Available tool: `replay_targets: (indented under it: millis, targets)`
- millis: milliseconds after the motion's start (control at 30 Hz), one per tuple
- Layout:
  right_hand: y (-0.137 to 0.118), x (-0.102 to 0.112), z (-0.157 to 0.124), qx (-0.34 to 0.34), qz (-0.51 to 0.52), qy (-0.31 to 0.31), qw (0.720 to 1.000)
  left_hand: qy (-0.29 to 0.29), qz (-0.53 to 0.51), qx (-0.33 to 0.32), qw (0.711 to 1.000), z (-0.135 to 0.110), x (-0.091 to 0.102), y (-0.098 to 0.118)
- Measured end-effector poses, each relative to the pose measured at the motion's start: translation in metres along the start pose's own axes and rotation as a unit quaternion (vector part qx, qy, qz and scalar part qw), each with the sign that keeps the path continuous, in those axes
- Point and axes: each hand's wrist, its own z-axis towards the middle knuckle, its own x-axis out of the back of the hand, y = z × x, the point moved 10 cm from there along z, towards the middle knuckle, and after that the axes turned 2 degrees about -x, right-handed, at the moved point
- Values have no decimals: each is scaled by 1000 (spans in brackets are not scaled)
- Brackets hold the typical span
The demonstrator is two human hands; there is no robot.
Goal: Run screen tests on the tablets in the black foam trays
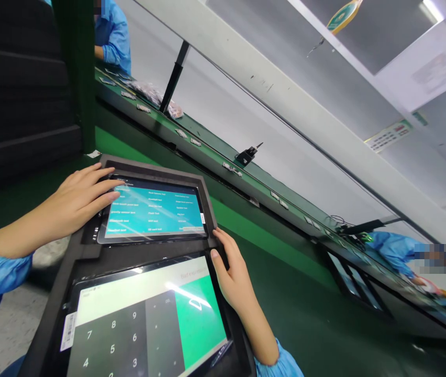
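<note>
A black foam tray (89, 251) in front of me holds two tablets. The far tablet (160, 212) shows a blue list of test names; on the near tablet (129, 327) is a calculator keypad with a green panel. My left hand (84, 196) is open, fingers stretched over the far tablet's left end, fingertips at its screen edge. My right hand (233, 275) lies on the tray's right rim between the tablets, thumb and fingers apart, with nothing held in it. A barcode label (68, 331) sticks out at the near tablet's left side.
A green conveyor line (207, 149) runs diagonally behind the tray, bearing several small packets. A black device (248, 154) stands beside it. Another tray with tablets (354, 283) lies to the right. Two people in blue (116, 39) are at the line. Dark stacked trays (22, 94) rise at left.
</note>
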Motion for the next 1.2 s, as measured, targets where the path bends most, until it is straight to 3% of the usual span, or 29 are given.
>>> replay_targets:
  millis: [267, 467, 533, 667, 767, 1033, 1200]
  targets:
    - [8, -1, -1, -27, 32, 7, 999, -33, 27, 34, 999, 0, -4, -5]
    - [51, -11, 0, -126, 128, 8, 984, -21, 26, 45, 998, -1, -2, -5]
    - [52, -11, 0, -129, 138, 7, 982, -9, 23, 42, 999, -1, -1, -6]
    - [14, 5, 2, -23, 55, 36, 998, -4, 17, 25, 1000, -1, -3, -7]
    - [-17, 0, 2, 59, -17, -10, 998, 3, 10, 15, 1000, -1, -3, -7]
    - [-57, -31, 25, 132, -119, -131, 975, 9, 10, 10, 1000, -1, -3, -9]
    - [-66, -36, 35, 137, -130, -144, 971, 11, 9, 2, 1000, -1, -6, -12]
